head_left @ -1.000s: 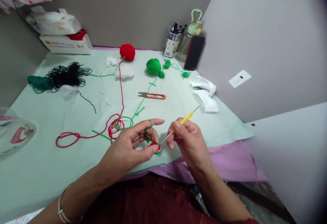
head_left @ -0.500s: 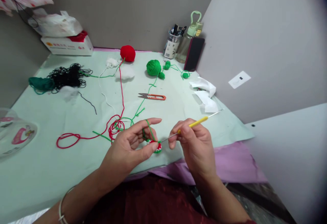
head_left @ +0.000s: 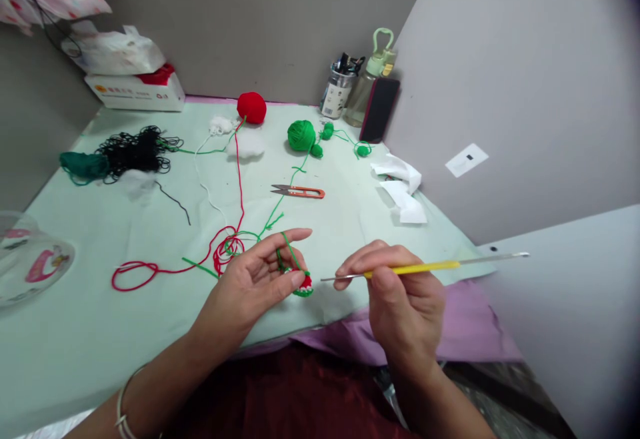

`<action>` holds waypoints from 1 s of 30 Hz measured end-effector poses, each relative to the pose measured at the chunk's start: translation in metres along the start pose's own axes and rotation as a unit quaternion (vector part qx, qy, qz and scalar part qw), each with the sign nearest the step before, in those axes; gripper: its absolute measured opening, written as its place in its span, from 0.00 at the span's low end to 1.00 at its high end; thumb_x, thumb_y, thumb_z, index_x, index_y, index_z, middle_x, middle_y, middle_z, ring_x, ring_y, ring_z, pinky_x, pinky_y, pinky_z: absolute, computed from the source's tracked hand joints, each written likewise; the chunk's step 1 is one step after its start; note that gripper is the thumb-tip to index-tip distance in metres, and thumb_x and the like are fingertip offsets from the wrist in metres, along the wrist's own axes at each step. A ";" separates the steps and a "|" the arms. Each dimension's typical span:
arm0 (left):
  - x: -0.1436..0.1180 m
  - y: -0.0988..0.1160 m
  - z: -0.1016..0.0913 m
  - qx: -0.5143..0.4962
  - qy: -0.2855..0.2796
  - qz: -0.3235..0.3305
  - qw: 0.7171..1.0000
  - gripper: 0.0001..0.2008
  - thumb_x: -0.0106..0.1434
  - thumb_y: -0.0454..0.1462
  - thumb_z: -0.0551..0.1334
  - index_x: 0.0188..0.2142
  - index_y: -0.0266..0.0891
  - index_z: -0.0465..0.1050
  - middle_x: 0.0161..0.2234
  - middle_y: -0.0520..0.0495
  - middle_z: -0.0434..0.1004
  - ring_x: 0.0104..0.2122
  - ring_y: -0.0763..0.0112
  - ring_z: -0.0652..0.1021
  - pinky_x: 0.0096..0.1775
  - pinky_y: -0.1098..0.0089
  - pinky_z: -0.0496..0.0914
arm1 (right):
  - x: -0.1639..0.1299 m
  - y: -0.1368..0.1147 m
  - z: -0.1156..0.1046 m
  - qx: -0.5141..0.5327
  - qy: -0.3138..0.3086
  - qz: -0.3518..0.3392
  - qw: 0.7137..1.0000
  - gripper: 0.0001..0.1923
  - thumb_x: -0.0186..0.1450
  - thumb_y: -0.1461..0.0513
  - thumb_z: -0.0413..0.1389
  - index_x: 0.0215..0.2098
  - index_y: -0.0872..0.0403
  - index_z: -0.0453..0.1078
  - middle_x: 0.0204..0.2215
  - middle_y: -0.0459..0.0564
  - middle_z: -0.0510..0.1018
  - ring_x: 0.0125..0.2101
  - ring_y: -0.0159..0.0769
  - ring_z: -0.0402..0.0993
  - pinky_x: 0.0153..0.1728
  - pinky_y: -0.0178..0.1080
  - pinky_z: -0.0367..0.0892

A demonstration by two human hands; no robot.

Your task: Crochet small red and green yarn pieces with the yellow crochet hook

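"What do you have on the left side?"

"From my seat at the far end, I see the left hand [head_left: 253,282] half curled, thumb and fingers pinching a small crocheted piece [head_left: 305,283] of red, white and green. Its index finger stretches out straight, with green yarn [head_left: 289,245] draped over it."

"And the right?"

"I have the right hand [head_left: 400,292] closed like a pencil grip around a yellow-handled crochet hook [head_left: 425,268]. One metal end points at the piece in the left hand, just short of touching it; the other end sticks out past the right hand's outer side."

"What's near them?"

"Just beyond the left hand, I find tangled red yarn [head_left: 223,252]. Orange-handled snips [head_left: 307,193] lie ahead of its fingers, and white paper scraps [head_left: 411,211] lie beyond the right hand."

"Farther out?"

"Past the snips I see a green yarn ball [head_left: 301,135], then a red yarn ball [head_left: 251,108] farther ahead of the left hand. Black yarn [head_left: 140,152] spreads well to that hand's left. Far ahead of the right hand, a phone [head_left: 380,111] stands tilted beside a water bottle [head_left: 358,100]."
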State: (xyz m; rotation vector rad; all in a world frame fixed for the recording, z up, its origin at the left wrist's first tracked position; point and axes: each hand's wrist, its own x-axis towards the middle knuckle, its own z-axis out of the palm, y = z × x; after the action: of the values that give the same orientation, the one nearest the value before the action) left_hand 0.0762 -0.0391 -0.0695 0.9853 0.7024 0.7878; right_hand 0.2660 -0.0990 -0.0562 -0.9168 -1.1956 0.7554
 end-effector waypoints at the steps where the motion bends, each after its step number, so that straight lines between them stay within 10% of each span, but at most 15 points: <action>1: 0.000 0.000 0.000 0.002 0.001 0.001 1.000 0.19 0.66 0.37 0.73 0.56 0.54 0.81 0.37 0.54 0.79 0.35 0.76 0.77 0.38 0.77 0.71 | 0.000 0.001 0.000 -0.004 -0.003 0.003 1.000 0.08 0.75 0.60 0.58 0.42 0.51 0.80 0.34 0.48 0.83 0.32 0.33 0.80 0.35 0.37 0.76; 30: -0.002 0.003 0.001 0.014 0.007 0.042 0.999 0.16 0.65 0.35 0.72 0.52 0.51 0.83 0.35 0.53 0.79 0.35 0.74 0.78 0.42 0.75 0.73 | -0.003 0.002 0.006 -0.039 -0.014 0.032 0.999 0.07 0.75 0.62 0.58 0.44 0.48 0.80 0.36 0.47 0.82 0.32 0.33 0.82 0.36 0.38 0.79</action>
State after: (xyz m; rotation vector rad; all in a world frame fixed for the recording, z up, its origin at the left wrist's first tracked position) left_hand 0.0757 -0.0405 -0.0660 1.0409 0.6885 0.8602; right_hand 0.2595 -0.0993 -0.0587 -1.0159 -1.2327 0.7804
